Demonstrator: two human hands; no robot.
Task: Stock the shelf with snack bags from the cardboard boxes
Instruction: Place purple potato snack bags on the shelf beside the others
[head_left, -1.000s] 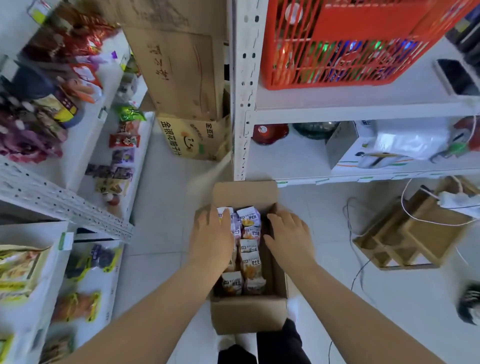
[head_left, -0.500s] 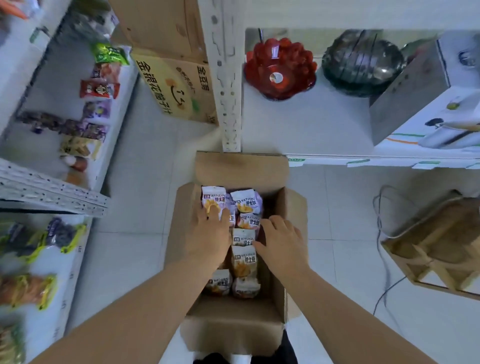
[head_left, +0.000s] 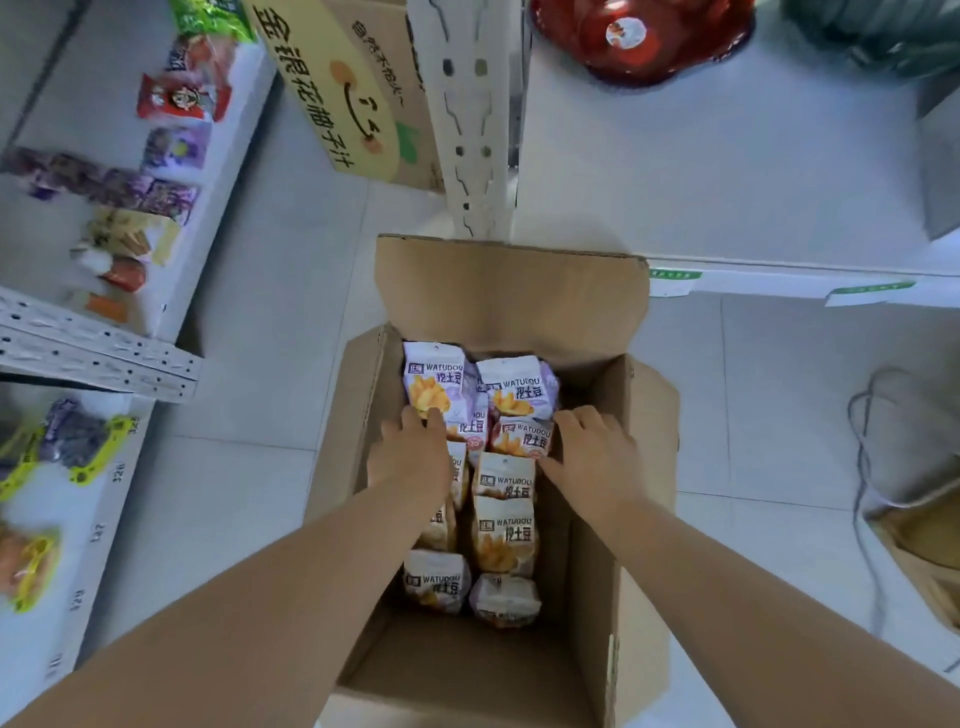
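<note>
Both hands have slid a little further toward the far end of the box (head_left: 649, 415) since half a second ago, and the view has dropped closer over it.

At far left the shelf (head_left: 223, 156) carries mixed snack packs in a loose row near its front edge. A lower board (head_left: 93, 493) beneath it is also part filled. That is presumably where this stock goes. The box stands open on the floor (head_left: 234, 493) beside the shelf, its flaps folded out so the contents can be reached from above.

The left hand (head_left: 410, 457) lies on the bags (head_left: 504, 535) near the box's left wall. Its fingers are straight and relaxed, with the tips on the far-left bag, and it grips nothing yet. The bags sit packed in two rows from mid-box to the far end, faces up, tight enough that each props the next. The near end of the box shows bare cardboard.

The right hand (head_left: 592, 457) is at the right side of the rows, in the gap by the right wall. Its thumb is against a bag's edge and its fingers are bent; I cannot tell whether it has hold of a bag.

Set on either side of the rows like this, the hands look placed to squeeze several bags together and lift them as one stack, which would save trips.
</note>
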